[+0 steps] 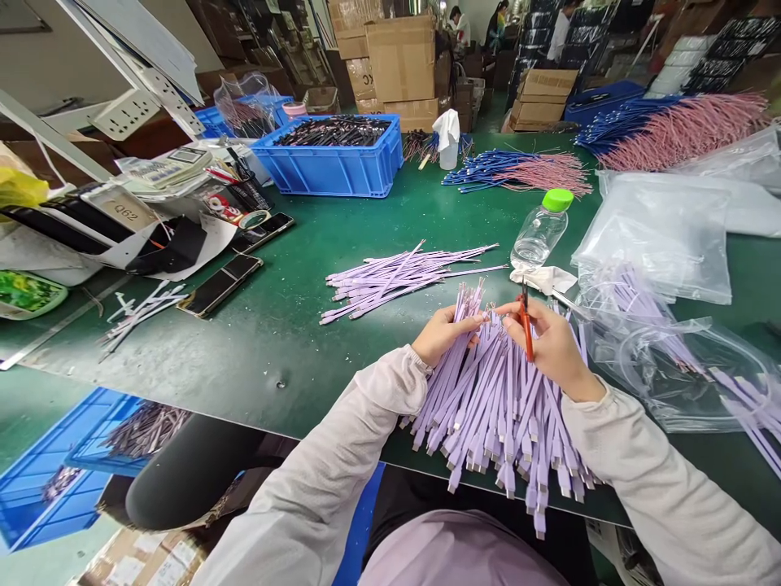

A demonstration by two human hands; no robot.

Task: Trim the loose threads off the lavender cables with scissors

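Observation:
A large pile of lilac flat cables with USB plugs [482, 399] lies at the table's front edge, plugs toward me and some hanging over it. My left hand [448, 332] is closed on a few lilac cables near their stripped wire ends. Close beside it, my right hand [552, 346] grips a small red-handled tool [525, 330] with a dark tip pointing up, its exact kind unclear. The right fingertips meet the fine wire ends by the left thumb. A second, looser bunch of lilac cables [396, 278] lies farther off on the green table [293, 285].
A green-capped bottle [543, 228] stands by a white cloth [543, 279]. Clear plastic bags [659, 236] lie right, some over lilac cables. Behind are a blue crate [329, 167] and blue-and-pink cable bundles [518, 169]. Phones [220, 285] lie left. People work far back.

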